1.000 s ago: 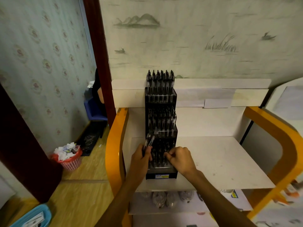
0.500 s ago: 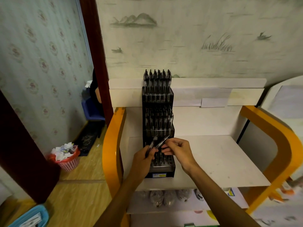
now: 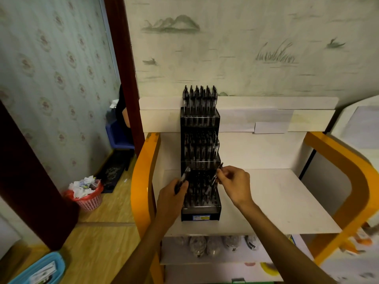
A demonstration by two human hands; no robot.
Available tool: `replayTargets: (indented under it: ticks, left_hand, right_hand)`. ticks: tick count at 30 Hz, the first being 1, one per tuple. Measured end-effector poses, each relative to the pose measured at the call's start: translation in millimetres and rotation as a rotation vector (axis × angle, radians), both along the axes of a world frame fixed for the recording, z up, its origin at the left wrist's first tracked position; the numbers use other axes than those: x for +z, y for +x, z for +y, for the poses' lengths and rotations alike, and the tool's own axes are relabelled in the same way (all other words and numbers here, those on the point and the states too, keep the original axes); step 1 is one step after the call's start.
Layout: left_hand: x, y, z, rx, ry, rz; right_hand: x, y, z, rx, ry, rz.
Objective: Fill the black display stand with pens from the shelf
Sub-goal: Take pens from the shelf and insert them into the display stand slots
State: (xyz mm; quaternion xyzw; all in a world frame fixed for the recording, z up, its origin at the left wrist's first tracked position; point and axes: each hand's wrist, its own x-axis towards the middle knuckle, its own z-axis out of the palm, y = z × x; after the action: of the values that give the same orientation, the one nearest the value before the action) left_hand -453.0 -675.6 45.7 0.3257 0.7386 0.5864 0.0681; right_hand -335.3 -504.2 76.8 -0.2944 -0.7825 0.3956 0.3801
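A black tiered display stand (image 3: 200,214) stands on the white shelf (image 3: 276,201), against its left side. Its top and middle tiers are packed with upright dark pens (image 3: 200,101); the bottom tier holds several more. My left hand (image 3: 172,194) grips a few dark pens (image 3: 184,177) at the stand's lower left corner, their ends pointing up and right. My right hand (image 3: 233,184) pinches a single dark pen (image 3: 217,174), tilted, just above the right side of the bottom tier.
Orange curved side panels (image 3: 143,181) frame the shelf unit. Bagged goods (image 3: 205,244) lie on the shelf below. On the wooden floor at left stand a red waste basket (image 3: 88,197) and a blue tray (image 3: 39,269). A dark door frame (image 3: 125,68) rises left of the unit.
My right hand rose from the bottom tier, took one pen from the bunch in my left hand, and carried it right over the bottom tier. My left hand stayed near the stand's left corner.
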Motion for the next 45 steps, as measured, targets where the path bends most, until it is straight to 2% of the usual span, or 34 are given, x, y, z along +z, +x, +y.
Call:
replayTargets:
  ticks: [3, 8, 14, 22, 25, 30, 33, 36, 39, 45]
  left_hand:
    - [0, 0, -1, -0.024, -0.017, 0.001]
    - [-3, 2, -2, -0.020, 0.014, -0.023]
    - [0, 2, -3, -0.031, 0.057, -0.012]
    - [0, 3, -2, -0.060, 0.026, -0.006]
    - [-2, 3, -2, -0.064, 0.003, -0.005]
    - [-5, 3, 0, -0.079, -0.019, 0.086]
    - [-6, 3, 2, -0.094, -0.032, 0.127]
    - [-7, 1, 6, -0.122, -0.074, 0.133]
    - [-8, 3, 10, -0.159, -0.133, 0.152]
    - [-7, 7, 13, -0.222, -0.230, 0.290]
  right_hand:
    - [-2, 0, -2, -0.004, 0.188, -0.107]
    - [-7, 0, -10, 0.020, 0.288, -0.173]
    - [-5, 0, -10, 0.032, 0.318, -0.218]
    - [-26, 0, -18, 0.069, 0.269, -0.440]
    - [-33, 1, -20, 0.050, 0.269, -0.468]
    - [-28, -1, -15, 0.019, 0.257, -0.541]
    - [-26, 0, -18, 0.049, 0.120, -0.437]
    - [-16, 0, -25, 0.221, -0.271, -0.110]
    - [0, 0, -30, 0.354, -0.521, 0.062]
    - [5, 2, -30, 0.321, -0.539, 0.117]
